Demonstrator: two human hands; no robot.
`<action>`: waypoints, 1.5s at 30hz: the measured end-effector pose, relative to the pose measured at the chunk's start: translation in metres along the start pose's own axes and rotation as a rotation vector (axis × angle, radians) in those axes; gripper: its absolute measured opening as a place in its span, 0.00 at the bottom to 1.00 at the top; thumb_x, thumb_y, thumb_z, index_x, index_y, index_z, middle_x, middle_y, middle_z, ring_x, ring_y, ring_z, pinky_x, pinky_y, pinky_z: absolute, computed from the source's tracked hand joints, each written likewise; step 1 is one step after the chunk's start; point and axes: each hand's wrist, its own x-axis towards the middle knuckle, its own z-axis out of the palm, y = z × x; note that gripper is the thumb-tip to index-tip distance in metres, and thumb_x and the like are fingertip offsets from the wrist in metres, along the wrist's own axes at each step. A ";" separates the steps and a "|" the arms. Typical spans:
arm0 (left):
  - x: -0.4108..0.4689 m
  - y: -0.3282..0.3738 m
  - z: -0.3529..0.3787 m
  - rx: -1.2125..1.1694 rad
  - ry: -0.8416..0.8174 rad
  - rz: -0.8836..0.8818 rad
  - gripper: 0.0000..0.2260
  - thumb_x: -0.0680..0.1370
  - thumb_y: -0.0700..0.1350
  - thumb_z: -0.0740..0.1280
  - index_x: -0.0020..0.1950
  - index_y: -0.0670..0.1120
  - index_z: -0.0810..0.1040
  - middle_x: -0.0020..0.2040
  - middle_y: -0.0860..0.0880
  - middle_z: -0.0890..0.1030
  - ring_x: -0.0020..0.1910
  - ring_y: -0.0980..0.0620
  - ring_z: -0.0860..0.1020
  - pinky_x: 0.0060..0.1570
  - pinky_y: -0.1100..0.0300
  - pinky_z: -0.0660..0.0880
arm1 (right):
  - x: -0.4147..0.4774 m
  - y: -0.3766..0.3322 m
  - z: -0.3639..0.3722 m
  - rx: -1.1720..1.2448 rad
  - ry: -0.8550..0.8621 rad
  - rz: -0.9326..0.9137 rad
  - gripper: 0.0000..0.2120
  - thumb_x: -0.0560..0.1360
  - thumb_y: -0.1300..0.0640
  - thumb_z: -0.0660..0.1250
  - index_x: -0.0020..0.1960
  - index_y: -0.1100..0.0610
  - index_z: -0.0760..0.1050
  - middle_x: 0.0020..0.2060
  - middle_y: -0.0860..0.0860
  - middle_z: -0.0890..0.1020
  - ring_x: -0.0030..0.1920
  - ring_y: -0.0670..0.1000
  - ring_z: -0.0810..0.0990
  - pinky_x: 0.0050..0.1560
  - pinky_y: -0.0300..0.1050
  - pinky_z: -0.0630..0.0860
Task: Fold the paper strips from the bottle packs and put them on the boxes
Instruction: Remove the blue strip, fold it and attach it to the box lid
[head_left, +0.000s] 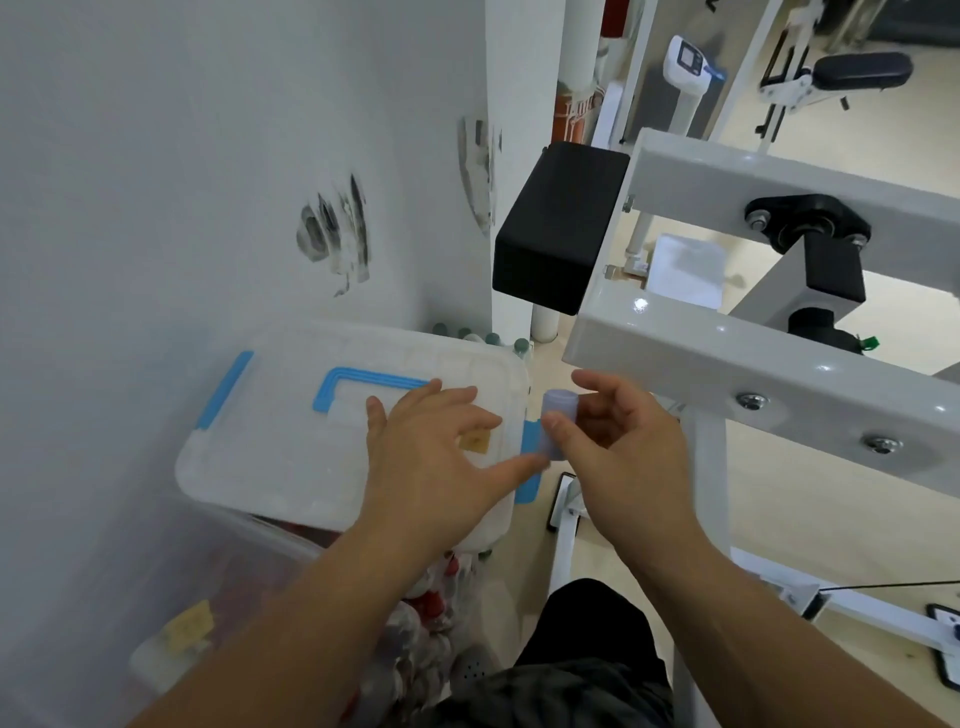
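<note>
1. White wall (182, 156): fills the left side and carries dark scuff marks.
2. White machine frame (675, 353): crosses the right side, with a black pad (558, 228) at its left end.
3. Lower storage box (156, 597): translucent, at the wall. Red contents show dimly through its side. It carries a yellow label (189, 626) whose print is too blurred to read.
4. Upper storage box (291, 457): translucent, stacked on the lower one and closed by a lid with a blue handle (353, 382) and blue latches (228, 384). A second yellow label (475, 441) sits on the lid, partly under my fingers, and is also unreadable.
5. Bottles (431, 603): red-capped, in clear wrap, below the near edge of the upper box. More bottle tops (493, 338) with dark caps stand behind that box.
6. Left hand (436, 462): released, with the fingers spread straight over the lid. I cannot tell whether they touch the lid. The thumb tip meets the lower end of the strip.
7. Right hand (618, 447): pinches the paper strip (557, 426) between thumb and fingers.
8. Paper strip: pale lilac, doubled into a short upright loop. It is held in the air just beyond the right edge of the lid, above the right-hand latch, and does not rest on either box.
</note>
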 end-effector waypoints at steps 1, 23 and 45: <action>-0.002 -0.003 -0.003 -0.112 0.054 0.000 0.22 0.69 0.67 0.71 0.57 0.57 0.81 0.70 0.59 0.75 0.74 0.56 0.65 0.78 0.41 0.49 | 0.000 -0.005 0.001 -0.029 -0.012 -0.036 0.16 0.75 0.53 0.74 0.59 0.41 0.75 0.46 0.40 0.83 0.48 0.42 0.83 0.45 0.33 0.80; -0.013 -0.165 -0.080 0.133 0.200 -0.281 0.31 0.75 0.65 0.65 0.76 0.57 0.67 0.75 0.52 0.68 0.72 0.50 0.69 0.73 0.53 0.65 | 0.008 -0.042 0.124 -0.129 -0.255 -0.055 0.10 0.74 0.49 0.75 0.44 0.50 0.74 0.39 0.45 0.81 0.38 0.45 0.80 0.40 0.38 0.77; -0.017 -0.109 -0.086 0.290 0.414 0.035 0.26 0.73 0.64 0.65 0.61 0.47 0.81 0.56 0.46 0.83 0.56 0.43 0.78 0.58 0.46 0.75 | 0.006 -0.054 0.078 -0.036 -0.195 0.006 0.10 0.74 0.50 0.74 0.44 0.50 0.74 0.43 0.47 0.83 0.44 0.49 0.84 0.40 0.39 0.83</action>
